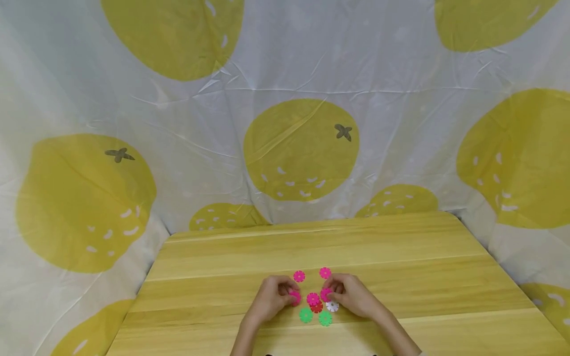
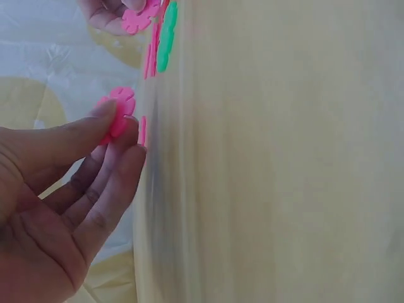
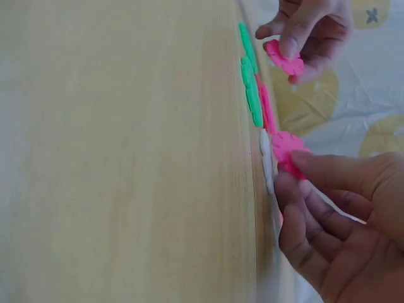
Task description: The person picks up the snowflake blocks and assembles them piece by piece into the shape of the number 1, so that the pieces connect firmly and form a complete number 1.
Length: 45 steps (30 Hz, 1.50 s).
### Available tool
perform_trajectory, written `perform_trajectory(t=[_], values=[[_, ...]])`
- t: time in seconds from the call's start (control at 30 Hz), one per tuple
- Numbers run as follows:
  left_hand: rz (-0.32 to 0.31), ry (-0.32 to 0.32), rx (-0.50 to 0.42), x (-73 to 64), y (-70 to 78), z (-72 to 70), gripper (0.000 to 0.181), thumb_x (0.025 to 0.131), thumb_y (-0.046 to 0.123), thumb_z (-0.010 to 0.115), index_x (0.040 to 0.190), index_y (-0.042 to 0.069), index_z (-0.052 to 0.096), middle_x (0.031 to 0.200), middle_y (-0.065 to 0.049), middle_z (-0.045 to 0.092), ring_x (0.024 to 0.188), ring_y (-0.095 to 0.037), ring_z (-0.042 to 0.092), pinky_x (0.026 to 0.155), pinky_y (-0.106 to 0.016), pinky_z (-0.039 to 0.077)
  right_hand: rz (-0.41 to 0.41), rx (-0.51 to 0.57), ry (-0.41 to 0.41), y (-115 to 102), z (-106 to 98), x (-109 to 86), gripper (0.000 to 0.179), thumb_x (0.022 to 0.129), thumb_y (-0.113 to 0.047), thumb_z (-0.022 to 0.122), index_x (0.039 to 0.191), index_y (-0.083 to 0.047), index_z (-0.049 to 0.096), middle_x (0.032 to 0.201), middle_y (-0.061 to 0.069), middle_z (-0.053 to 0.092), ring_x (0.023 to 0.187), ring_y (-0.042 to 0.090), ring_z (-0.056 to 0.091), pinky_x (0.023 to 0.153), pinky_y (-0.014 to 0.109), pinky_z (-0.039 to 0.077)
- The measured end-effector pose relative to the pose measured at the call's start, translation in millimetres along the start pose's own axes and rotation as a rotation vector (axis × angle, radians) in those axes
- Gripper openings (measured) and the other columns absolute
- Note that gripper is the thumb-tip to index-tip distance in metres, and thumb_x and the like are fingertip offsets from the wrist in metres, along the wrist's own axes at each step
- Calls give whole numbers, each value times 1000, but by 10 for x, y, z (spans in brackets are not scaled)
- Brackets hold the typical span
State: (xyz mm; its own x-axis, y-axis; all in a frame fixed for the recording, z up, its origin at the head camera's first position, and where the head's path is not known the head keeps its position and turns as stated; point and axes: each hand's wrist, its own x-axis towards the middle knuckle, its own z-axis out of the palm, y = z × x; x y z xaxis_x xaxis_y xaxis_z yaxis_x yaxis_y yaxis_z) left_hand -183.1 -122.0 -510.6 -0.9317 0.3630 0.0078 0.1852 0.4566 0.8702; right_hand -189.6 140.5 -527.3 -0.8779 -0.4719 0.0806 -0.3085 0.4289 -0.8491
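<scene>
My left hand [image 1: 272,298] pinches a pink notched plastic disc [image 2: 121,113], shaped like a snowflake, between thumb and fingers. A second pink snowflake disc [image 3: 289,151] is pinched the same way in my right hand [image 1: 355,295]. Between the hands, a pink disc [image 1: 313,298] overlaps a red disc [image 1: 316,308] on the table. A white disc [image 1: 332,306] lies just below the right fingertips. Nearer to me are two green discs [image 1: 306,315], side by side. Beyond the hands lie two more pink discs [image 1: 299,276], one ahead of each hand.
The pieces lie on a wooden table [image 1: 213,267] with light grain. Behind it and along its sides hangs a pale cloth [image 1: 294,59] printed with large yellow fruit.
</scene>
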Motion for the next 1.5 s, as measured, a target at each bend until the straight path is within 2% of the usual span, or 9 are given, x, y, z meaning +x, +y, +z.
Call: perform_trajectory(t=[0.17, 0.37, 0.5, 0.6, 0.7, 0.87, 1.2, 1.37, 1.5], values=[[25, 23, 13, 16, 28, 1, 5, 90, 3, 78, 94, 3, 74, 88, -5, 72, 80, -10, 64, 71, -20, 55, 6, 151, 2, -4, 5, 2, 19, 94, 1, 70, 113, 3, 68, 92, 12, 70, 77, 8, 65, 67, 22, 58], [-1, -9, -227, 38, 92, 25, 6, 98, -5, 64, 104, -6, 65, 97, -25, 74, 86, -38, 76, 73, -36, 65, 52, 333, 27, -3, 0, -8, 26, 96, 0, 68, 121, 7, 69, 103, 25, 74, 83, 18, 76, 76, 32, 64], [5, 5, -305, 42, 111, 37, 13, 98, -5, 65, 108, -12, 69, 101, -31, 75, 92, -44, 76, 78, -37, 65, 74, 387, 46, -23, -8, -7, 30, 96, -1, 70, 124, 10, 69, 111, 27, 75, 88, 26, 78, 80, 32, 64], [12, 13, -322, 31, 120, 38, 18, 97, -5, 66, 110, -16, 72, 104, -31, 75, 97, -44, 75, 81, -36, 64, 96, 421, 62, -56, -7, -3, 33, 94, -5, 73, 123, 11, 69, 105, 27, 76, 87, 33, 78, 80, 34, 64], [11, 17, -317, 26, 122, 39, 19, 96, -4, 67, 110, -15, 73, 107, -29, 76, 101, -41, 75, 83, -33, 63, 120, 445, 83, -97, 6, -1, 35, 92, -6, 76, 122, 11, 68, 100, 26, 76, 86, 36, 78, 79, 37, 64], [21, 17, -343, 36, 118, 46, 20, 98, -8, 62, 113, -17, 71, 109, -31, 75, 103, -44, 74, 86, -35, 63, 96, 461, 104, -130, 38, 10, 37, 93, -4, 75, 124, 12, 64, 102, 21, 73, 86, 27, 78, 80, 39, 64], [48, 82, -351, 33, 177, 73, 15, 94, -8, 68, 106, -12, 75, 103, -30, 76, 96, -43, 76, 82, -41, 63, 31, 542, 106, -176, 75, 19, 41, 97, -6, 72, 128, 18, 62, 111, 35, 70, 89, 33, 79, 84, 46, 62], [80, 113, -277, 17, 208, 83, 12, 91, -6, 73, 101, -4, 80, 100, -22, 79, 93, -35, 78, 80, -36, 64, 33, 551, 132, -204, 84, 15, 44, 96, -10, 74, 128, 18, 62, 110, 35, 70, 89, 31, 79, 85, 46, 61], [143, 137, -194, 6, 217, 96, 10, 91, -2, 75, 97, 1, 82, 98, -17, 80, 94, -34, 78, 78, -29, 64, 39, 553, 158, -219, 96, 18, 44, 96, -11, 74, 127, 18, 62, 109, 35, 71, 88, 30, 79, 84, 47, 61]])
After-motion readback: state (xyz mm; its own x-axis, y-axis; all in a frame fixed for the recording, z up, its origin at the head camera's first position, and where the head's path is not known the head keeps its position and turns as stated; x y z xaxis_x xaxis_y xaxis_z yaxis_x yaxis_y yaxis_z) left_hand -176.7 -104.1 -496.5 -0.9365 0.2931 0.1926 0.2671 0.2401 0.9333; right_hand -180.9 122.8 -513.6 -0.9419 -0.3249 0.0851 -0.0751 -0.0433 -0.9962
